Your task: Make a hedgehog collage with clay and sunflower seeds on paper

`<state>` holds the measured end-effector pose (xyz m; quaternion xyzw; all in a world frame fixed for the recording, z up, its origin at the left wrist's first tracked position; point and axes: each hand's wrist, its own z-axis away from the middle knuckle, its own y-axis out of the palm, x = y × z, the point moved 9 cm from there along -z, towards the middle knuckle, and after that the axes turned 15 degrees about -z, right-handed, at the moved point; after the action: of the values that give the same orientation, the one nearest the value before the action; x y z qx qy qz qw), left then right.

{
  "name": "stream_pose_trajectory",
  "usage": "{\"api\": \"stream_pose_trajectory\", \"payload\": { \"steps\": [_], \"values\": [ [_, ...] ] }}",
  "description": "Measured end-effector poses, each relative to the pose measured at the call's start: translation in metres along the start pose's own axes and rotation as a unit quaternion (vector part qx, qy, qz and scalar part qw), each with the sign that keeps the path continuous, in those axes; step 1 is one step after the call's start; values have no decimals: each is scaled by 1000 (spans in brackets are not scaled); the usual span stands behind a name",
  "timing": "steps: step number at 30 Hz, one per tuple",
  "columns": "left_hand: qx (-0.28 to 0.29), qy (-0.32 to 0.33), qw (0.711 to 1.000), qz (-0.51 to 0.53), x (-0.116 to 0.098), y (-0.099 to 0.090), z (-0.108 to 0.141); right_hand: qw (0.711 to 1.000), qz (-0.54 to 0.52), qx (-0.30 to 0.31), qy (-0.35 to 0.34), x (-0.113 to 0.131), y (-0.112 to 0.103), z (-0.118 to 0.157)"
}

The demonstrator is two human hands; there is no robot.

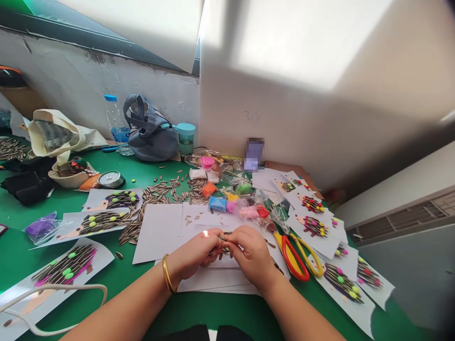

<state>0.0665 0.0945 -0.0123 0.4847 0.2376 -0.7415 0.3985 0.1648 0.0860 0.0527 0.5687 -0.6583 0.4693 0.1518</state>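
Note:
My left hand (199, 251), with a gold bangle at its wrist, is curled closed over the white paper (232, 279) in front of me. Striped sunflower seeds (224, 237) show between the fingertips of both hands. My right hand (251, 251) is closed too, its thumb and forefinger pinching at these seeds. More seeds lie partly hidden under the fingers, close to the paper. Beyond my hands spreads a heap of loose sunflower seeds (156, 194). Packets of coloured clay, among them a blue one (217, 203), lie behind the paper.
Red-and-yellow scissors (296, 255) lie right of my right hand. Paper hedgehogs with seed spines, such as one card (313, 226), lie on both sides. A white cable (101, 296) loops at lower left. A water bottle (117, 125), grey bag (152, 137) and cup (186, 139) stand behind.

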Motion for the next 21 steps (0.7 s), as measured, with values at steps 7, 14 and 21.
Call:
{"api": "stream_pose_trajectory", "payload": {
  "steps": [7, 14, 21],
  "values": [
    [-64, 77, 991, -83, -9, -8, -1, 982, -129, -24, 135, -21, 1, 2],
    [-118, 148, 959, -212, -17, -9, 0, 951, -211, -51, 218, -38, 6, 7],
    [-108, 141, 960, -218, -14, -8, -2, 967, -151, -37, 201, -37, 3, 5]
  ]
}}
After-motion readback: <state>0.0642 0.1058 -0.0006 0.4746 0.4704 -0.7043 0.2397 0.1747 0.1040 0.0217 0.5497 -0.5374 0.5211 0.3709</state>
